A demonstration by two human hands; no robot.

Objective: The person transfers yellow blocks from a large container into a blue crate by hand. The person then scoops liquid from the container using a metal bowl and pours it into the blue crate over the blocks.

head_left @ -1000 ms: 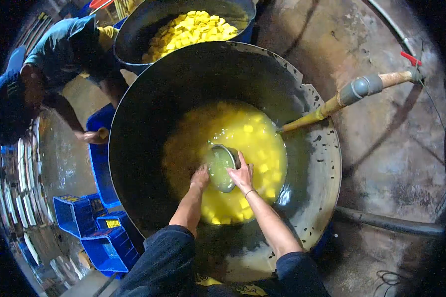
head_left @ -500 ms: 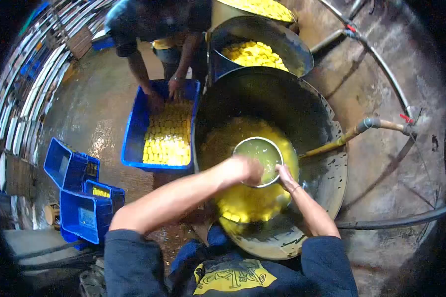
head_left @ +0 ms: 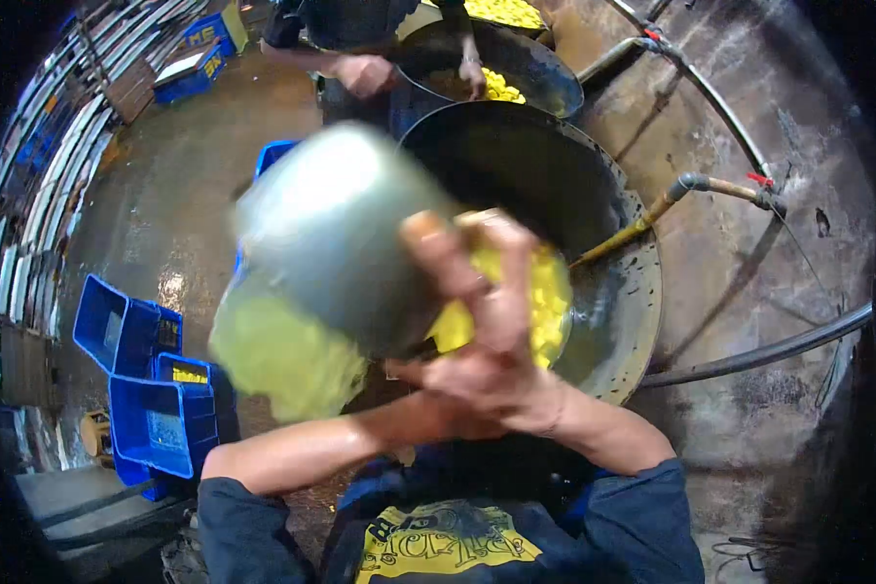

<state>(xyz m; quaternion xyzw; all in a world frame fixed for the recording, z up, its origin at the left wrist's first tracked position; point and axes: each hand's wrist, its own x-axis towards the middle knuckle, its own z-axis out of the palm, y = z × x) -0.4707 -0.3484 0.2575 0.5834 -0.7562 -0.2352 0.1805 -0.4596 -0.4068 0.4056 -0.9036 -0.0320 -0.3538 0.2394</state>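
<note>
A deep round metal pot [head_left: 336, 229] is tipped over to the left, blurred by motion, and yellowish liquid [head_left: 282, 355] spills from its mouth. My right hand [head_left: 496, 341] is against the pot's underside, its fingers curled on the metal. Below it, my left hand [head_left: 438, 411] grips the pot near its rim; its fingers are mostly hidden. Behind my hands, yellow blocks [head_left: 552, 302] lie in the large metal vat [head_left: 608, 180]. Most of a blue crate [head_left: 274, 156] is hidden behind the pot.
A co-worker's hand [head_left: 365, 75] is ahead, and the other reaches into a second vat [head_left: 545, 78] with yellow pieces. Blue crates [head_left: 156, 419] stand at left on the wet floor [head_left: 204, 204]. A pipe [head_left: 642, 226] leads into the near vat; a black hose [head_left: 769, 346] runs at right.
The pot, full of liquid over the vat before, has been raised left and tipped, pouring. My right hand moved from its rim to its underside. The co-worker's hands left the blue crate.
</note>
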